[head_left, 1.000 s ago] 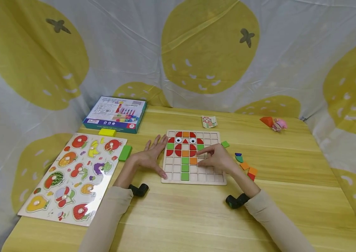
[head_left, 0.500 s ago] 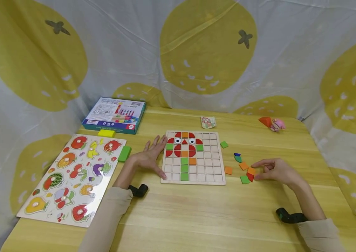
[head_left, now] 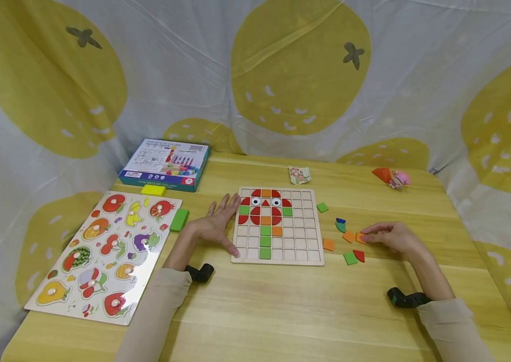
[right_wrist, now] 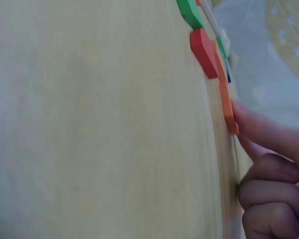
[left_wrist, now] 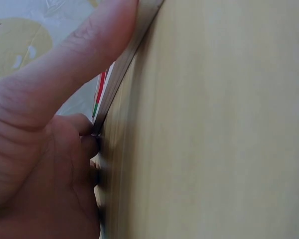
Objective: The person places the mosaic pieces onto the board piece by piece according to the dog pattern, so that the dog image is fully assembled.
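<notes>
A wooden grid board (head_left: 303, 241) lies on the table, with red, green and orange pieces and two eye pieces set in it. My left hand (head_left: 216, 224) rests with spread fingers at the board's left edge; in the left wrist view its thumb (left_wrist: 84, 55) lies by the board's side. To the right of the board, my right hand (head_left: 393, 237) pinches an orange square tile (head_left: 360, 237) at its right end, the tile low at the table. Beside it lie another orange tile (head_left: 348, 237), a red piece (head_left: 359, 256) and a green tile (head_left: 350, 258).
A fruit puzzle board (head_left: 115, 251) lies at the left, near a green block (head_left: 179, 220), a yellow block (head_left: 153, 190) and a box (head_left: 165, 163). Behind the grid board is a small picture card (head_left: 300, 175). A pink toy figure (head_left: 400, 179) sits back right.
My right hand has left the board and gone right to the loose tiles. The orange tile it pinches has shifted away from the red piece. My left hand stays put.
</notes>
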The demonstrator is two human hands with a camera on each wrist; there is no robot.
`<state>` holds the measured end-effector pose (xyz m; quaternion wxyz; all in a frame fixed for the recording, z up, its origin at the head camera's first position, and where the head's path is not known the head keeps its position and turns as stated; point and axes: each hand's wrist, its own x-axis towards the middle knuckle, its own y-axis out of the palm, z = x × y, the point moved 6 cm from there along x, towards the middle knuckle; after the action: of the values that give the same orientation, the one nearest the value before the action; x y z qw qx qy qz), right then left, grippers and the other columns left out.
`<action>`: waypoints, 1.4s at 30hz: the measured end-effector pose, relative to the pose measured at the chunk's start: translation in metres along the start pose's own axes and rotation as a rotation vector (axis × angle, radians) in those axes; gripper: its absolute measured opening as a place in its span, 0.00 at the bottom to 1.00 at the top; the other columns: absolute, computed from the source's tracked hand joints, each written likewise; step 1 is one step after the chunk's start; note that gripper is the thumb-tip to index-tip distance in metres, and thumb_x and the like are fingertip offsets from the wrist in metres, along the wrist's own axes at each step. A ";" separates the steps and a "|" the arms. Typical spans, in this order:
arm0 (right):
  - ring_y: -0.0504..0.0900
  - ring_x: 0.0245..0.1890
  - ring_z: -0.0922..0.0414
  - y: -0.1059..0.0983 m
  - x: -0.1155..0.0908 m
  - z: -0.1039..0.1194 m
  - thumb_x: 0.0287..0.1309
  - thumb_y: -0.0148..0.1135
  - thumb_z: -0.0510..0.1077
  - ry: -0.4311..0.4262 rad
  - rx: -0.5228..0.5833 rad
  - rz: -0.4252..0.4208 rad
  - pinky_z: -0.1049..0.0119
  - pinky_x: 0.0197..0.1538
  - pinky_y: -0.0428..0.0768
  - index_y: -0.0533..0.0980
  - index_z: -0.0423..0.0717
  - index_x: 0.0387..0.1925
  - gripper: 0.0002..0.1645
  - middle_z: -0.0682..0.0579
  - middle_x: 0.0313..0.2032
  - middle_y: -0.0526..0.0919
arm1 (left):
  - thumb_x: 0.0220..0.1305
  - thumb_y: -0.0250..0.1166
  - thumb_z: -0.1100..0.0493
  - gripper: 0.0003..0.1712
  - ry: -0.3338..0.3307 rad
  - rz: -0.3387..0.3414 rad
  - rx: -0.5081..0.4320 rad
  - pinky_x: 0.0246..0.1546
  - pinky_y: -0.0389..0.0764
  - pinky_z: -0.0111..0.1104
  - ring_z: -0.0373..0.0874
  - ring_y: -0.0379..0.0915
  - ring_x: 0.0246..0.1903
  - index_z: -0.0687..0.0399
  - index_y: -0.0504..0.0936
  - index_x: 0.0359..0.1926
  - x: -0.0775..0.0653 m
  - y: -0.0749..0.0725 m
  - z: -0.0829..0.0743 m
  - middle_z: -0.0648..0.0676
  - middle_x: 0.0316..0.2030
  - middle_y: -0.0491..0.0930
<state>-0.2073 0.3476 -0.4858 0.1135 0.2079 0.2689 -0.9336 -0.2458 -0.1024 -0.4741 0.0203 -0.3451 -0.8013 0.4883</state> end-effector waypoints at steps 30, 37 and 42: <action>0.57 0.18 0.59 0.125 0.029 0.123 0.45 0.76 0.42 -0.304 -0.061 0.066 0.70 0.23 0.57 0.85 0.44 0.39 0.16 0.56 0.14 0.59 | 0.33 0.79 0.35 0.84 0.020 -0.001 -0.024 0.72 0.21 0.56 0.53 0.12 0.75 0.53 0.29 0.76 0.000 0.000 -0.001 0.53 0.77 0.22; 0.57 0.17 0.59 0.134 0.032 0.124 0.43 0.77 0.42 -0.331 -0.108 0.026 0.70 0.22 0.55 0.86 0.45 0.35 0.14 0.56 0.13 0.60 | 0.33 0.79 0.35 0.84 0.016 -0.003 -0.029 0.72 0.21 0.55 0.53 0.11 0.75 0.53 0.29 0.76 0.000 0.001 0.000 0.52 0.77 0.21; 0.57 0.16 0.59 0.137 0.034 0.125 0.43 0.77 0.44 -0.332 -0.119 0.043 0.72 0.20 0.53 0.87 0.50 0.36 0.14 0.57 0.12 0.66 | 0.32 0.80 0.35 0.84 0.013 -0.008 -0.037 0.72 0.21 0.55 0.53 0.11 0.75 0.53 0.29 0.76 -0.001 0.000 0.001 0.52 0.77 0.21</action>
<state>-0.2334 0.1617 -0.4675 0.1882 0.0497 0.2966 -0.9349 -0.2454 -0.1035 -0.4745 0.0212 -0.3457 -0.8113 0.4709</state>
